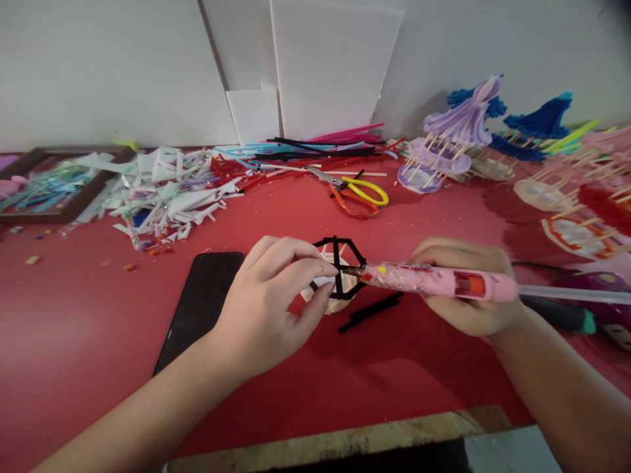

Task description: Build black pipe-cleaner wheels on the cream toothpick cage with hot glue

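Work in hand: a small frame of black pipe cleaners being glued onto a pale round base, near the middle of the red table.

Progress, as a judgement: the frame looks part-built. A ring of black segments and an upright piece already stand above the base; the finished pieces at the far right, such as the purple tiered model, carry several layers and full covering, so much seems left. Loose black pipe cleaner lengths lie on the table just beside the base, apparently not yet attached.

Left hand: partly closed, thumb and forefinger brought close together in a pinch at the left edge of the black frame, the other fingers curled loosely. It appears to steady the frame (the exact contact point is hidden behind the fingertips).

Right hand: wrapped around the body of a pink glue gun, fingers closed over the top. The nozzle points left and meets the black frame near its upright piece. A clear glue stick projects from the gun's back end toward the right.

Around it: a dark phone lies flat just left of the left hand. Scissors with yellow and orange handles lie beyond the frame, well apart. A bundle of coloured pipe cleaners lies along the wall, and a heap of paper scraps sits to the far left.
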{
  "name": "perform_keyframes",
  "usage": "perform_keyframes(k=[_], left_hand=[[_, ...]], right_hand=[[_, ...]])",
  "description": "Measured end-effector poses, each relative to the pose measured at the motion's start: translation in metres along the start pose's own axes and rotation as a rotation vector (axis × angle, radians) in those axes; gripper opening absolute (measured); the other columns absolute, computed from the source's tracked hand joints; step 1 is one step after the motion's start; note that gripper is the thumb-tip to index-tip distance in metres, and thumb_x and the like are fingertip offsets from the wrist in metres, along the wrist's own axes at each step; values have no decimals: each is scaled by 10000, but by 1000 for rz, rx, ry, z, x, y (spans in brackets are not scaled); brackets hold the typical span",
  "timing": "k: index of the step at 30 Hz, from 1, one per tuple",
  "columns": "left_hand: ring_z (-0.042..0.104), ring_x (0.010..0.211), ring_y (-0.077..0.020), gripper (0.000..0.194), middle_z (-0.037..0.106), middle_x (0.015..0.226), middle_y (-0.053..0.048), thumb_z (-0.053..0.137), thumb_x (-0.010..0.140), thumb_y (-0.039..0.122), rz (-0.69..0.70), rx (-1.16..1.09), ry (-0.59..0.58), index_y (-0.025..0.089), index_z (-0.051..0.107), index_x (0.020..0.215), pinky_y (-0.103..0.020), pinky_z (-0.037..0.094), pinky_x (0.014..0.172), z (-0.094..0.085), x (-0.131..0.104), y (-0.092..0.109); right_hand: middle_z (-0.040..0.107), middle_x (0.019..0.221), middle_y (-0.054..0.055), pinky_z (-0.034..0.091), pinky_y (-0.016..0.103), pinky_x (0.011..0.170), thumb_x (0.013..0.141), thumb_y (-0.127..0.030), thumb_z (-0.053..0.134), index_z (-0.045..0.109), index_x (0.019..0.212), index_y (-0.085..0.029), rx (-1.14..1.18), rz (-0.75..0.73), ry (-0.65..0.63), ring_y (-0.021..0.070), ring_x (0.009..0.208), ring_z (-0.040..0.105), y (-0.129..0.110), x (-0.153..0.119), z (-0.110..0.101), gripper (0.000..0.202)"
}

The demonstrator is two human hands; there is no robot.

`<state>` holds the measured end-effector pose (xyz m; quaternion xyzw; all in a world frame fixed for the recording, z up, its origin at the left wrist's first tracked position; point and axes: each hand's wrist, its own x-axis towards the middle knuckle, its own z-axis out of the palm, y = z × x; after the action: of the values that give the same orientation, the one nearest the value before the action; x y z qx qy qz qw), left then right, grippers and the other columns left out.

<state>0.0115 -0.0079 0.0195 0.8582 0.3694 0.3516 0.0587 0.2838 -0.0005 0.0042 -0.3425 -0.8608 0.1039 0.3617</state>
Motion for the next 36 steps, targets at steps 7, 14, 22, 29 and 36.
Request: perform_keyframes(k=[7,14,22,29,36], left_hand=[[578,876,-201,207,639,970,-93,530,813,80,-11,-19,14,132,677,948,-361,458,803,-3,-1,0],[522,1064,-290,404,577,1194,-159,489,754,124,79,-22,-84,105,657,1121,-471,383,932,-2,-1,-6],[506,1154,-295,474,625,1255,-103,603,706,146,169,-61,-159,154,594,1179,-478,377,998,-1,-1,-8],[539,1169,-252,394,700,1153,-43,644,787,123,201,-67,-95,198,561,1164,-425,420,987,3,0,-9],[557,1116,-242,464,698,1105,-44,544,695,48,180,-157,-74,196,565,1134,-450,428,998,-2,-2,-11]], right_hand=[[596,738,35,478,311,502,719,-113,563,523,850,-252,17,-45,5,196,636,618,3,-1,0,195],[587,736,36,496,318,525,708,-94,551,530,844,-234,32,-57,-13,199,665,626,2,-1,0,196],[570,703,28,457,287,490,727,-118,521,520,769,-214,99,-53,-42,165,584,588,-3,-1,0,105],[567,702,28,446,274,499,714,-87,544,499,752,-205,68,-13,-82,153,588,584,-10,0,0,132],[536,671,21,368,270,463,731,-125,527,480,722,-202,37,18,-86,131,543,520,-12,1,1,91]])
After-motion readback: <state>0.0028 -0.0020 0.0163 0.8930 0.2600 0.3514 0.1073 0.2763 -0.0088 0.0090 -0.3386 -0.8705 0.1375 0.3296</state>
